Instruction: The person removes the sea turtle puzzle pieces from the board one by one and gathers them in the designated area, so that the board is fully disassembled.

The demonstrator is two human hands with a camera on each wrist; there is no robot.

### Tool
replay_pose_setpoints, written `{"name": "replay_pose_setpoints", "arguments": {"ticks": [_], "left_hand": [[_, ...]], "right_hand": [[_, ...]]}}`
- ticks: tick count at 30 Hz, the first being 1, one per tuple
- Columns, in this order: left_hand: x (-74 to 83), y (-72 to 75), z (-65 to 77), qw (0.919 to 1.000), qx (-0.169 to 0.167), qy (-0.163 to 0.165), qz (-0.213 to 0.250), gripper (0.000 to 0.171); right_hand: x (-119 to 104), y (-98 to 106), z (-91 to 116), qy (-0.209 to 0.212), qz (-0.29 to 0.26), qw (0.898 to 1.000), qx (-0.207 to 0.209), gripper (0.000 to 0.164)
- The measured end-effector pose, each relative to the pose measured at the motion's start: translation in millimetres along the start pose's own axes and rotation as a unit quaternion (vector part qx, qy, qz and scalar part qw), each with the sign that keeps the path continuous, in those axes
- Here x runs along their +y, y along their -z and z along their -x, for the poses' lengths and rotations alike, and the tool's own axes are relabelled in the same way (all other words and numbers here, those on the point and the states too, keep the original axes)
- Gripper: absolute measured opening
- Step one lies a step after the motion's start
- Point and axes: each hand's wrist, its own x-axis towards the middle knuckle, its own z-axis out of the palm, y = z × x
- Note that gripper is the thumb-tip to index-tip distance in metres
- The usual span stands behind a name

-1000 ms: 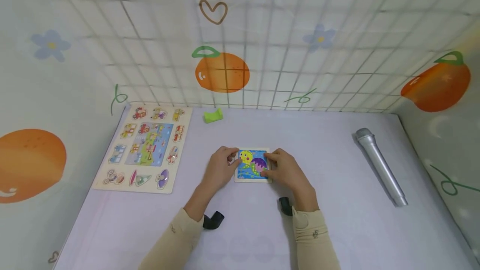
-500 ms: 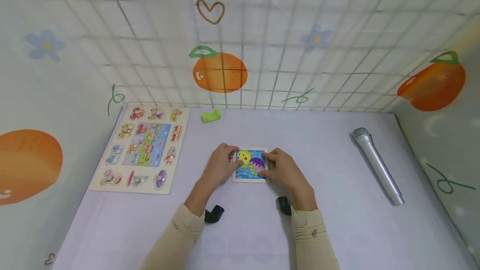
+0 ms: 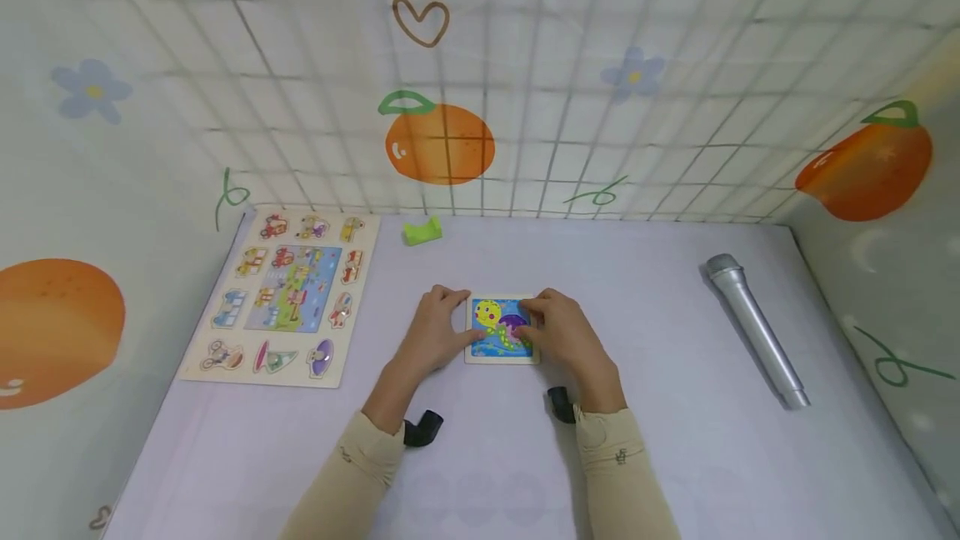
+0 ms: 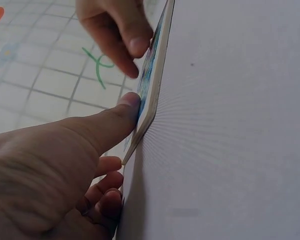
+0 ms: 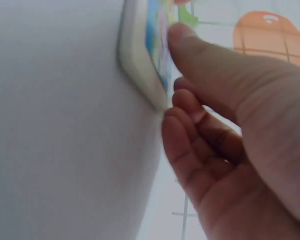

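Between the two hands a small square jigsaw puzzle point(image 3: 504, 352) lies on the table, a yellow turtle with a purple shell on blue in a pale wooden frame. My left hand point(image 3: 433, 332) holds its left side, thumb on the picture and forefinger at the upper left corner. In the left wrist view that thumb point(image 4: 127, 102) presses the face while other fingers curl by the frame's edge. From the right, my right hand point(image 3: 567, 333) reaches over the shell, thumb and forefinger apart at the picture. Its thumb point(image 5: 182, 37) covers part of the picture in the right wrist view.
A larger wooden peg puzzle board point(image 3: 352, 361) with vehicle pieces lies at the left. A small green curved block point(image 3: 423, 231) sits near the back wall. The silver toy microphone point(image 3: 757, 332) rests at the right. Black wrist mounts point(image 3: 424, 429) jut inward from the sleeves.
My left forefinger has straightened and moved out to the puzzle's corner. My right thumb and forefinger have shifted slightly left and inward over the shell. The puzzle stays in place.
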Motion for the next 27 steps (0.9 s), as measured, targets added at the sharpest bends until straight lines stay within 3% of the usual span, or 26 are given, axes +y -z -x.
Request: {"name": "replay_pose_setpoints", "arguments": {"ticks": [9, 16, 27], "left_hand": [[-0.7, 0.1, -2.4, 0.9999, 0.005, -0.007, 0.007, 0.074], [-3.1, -3.4, -4.1, 0.9998, 0.014, -0.004, 0.016, 0.069], [-3.5, -2.2, -2.8, 0.9994, 0.024, -0.004, 0.023, 0.067]], "right_hand": [[-22.4, -4.4, -32.1, 0.055, 0.024, 0.998, -0.008, 0.033], [-33.1, -15.0, -47.9, 0.038, 0.033, 0.998, -0.049, 0.028], [-40.0, -14.8, -52.4, 0.016, 0.018, 0.998, -0.062, 0.027]]}}
